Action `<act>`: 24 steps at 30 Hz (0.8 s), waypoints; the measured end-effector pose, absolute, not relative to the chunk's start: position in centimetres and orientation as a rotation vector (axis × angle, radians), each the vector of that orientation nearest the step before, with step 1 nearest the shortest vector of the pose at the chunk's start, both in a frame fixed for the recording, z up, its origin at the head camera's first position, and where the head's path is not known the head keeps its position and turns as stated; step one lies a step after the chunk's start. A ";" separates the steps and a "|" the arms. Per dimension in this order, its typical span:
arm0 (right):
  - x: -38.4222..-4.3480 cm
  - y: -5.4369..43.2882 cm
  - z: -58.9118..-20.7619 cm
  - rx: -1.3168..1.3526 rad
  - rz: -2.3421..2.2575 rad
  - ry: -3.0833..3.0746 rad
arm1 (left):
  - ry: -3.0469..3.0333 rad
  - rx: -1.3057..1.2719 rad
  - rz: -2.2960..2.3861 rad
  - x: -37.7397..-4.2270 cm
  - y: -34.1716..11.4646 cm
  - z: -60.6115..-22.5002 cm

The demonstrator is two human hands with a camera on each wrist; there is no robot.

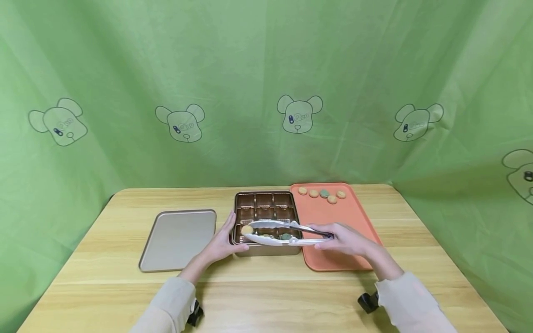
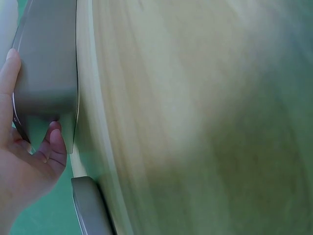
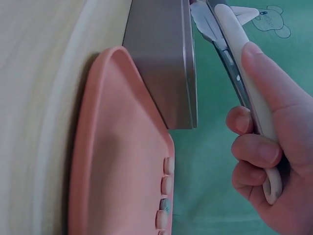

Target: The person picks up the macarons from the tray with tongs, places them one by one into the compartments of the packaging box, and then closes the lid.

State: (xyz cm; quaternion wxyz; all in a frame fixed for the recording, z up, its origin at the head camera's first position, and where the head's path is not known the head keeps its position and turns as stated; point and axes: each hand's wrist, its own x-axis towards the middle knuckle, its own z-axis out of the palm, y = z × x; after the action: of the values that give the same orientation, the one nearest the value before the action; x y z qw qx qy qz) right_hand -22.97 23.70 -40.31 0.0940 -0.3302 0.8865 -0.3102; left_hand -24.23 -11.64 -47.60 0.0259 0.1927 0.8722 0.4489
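Note:
My right hand (image 1: 341,238) grips white-and-metal tongs (image 1: 270,224), one handle under the thumb and the fingers curled round them in the right wrist view. A beige macaron (image 1: 247,230) sits between the tong tips, over the front-left compartment of a square metal tin (image 1: 266,250). Inside the tin is a brown divided insert (image 1: 264,200); a green macaron (image 1: 285,237) lies in its front-right compartment, and the tongs partly cover another macaron in the front-middle one. My left hand (image 1: 220,244) holds the tin's front-left corner, thumb along the front and fingers along the left side.
A coral tray (image 1: 333,226) lies right of the tin, with several beige macarons (image 1: 302,190) and one green macaron (image 1: 324,194) at its far end. To the left lies a flat metal lid (image 1: 179,240). Green cloth (image 1: 233,157) hangs behind the wooden table (image 1: 266,296).

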 end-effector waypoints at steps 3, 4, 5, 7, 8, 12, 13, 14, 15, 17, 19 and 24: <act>-23.1 23.5 -40.0 -0.968 -0.902 2.626 | 2.692 0.597 1.395 -24.2 -11.6 -47.6; -23.1 23.5 -40.0 -0.965 -0.894 2.626 | 2.691 0.595 1.394 -24.2 -11.6 -47.6; -23.1 23.5 -39.9 -0.963 -0.888 2.626 | 2.691 0.596 1.395 -24.2 -11.6 -47.5; -23.2 23.5 -39.8 -0.958 -0.882 2.626 | 2.691 0.596 1.399 -24.2 -11.6 -47.5; -23.2 23.5 -39.8 -0.957 -0.883 2.626 | 2.691 0.597 1.399 -24.2 -11.6 -47.5; -23.2 23.6 -40.0 -0.956 -0.905 2.629 | 2.700 0.607 1.400 -24.3 -11.6 -47.6; -23.2 23.7 -40.1 -0.957 -0.927 2.627 | 2.702 0.608 1.400 -24.3 -11.6 -47.6; -23.2 23.8 -40.3 -0.961 -0.953 2.622 | 2.705 0.610 1.396 -24.3 -11.6 -47.6; -23.2 24.0 -40.4 -0.970 -0.979 2.623 | 2.707 0.614 1.398 -24.3 -11.7 -47.7; -23.2 24.5 -40.8 -0.971 -1.047 2.615 | 2.704 0.611 1.406 -24.3 -11.6 -47.7; -23.3 25.2 -41.0 -0.936 -1.104 2.626 | 2.703 0.608 1.413 -24.3 -11.6 -47.7; -23.5 27.3 -41.4 -0.743 -1.200 2.696 | 2.705 0.599 1.416 -24.4 -11.6 -47.8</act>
State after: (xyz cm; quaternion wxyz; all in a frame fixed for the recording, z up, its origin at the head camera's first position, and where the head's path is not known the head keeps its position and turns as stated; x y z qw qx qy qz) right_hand -23.55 27.31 -41.44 0.0494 -0.2439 0.8849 -0.3938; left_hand -24.45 -11.57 -47.77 0.0150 0.1925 0.8692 0.4551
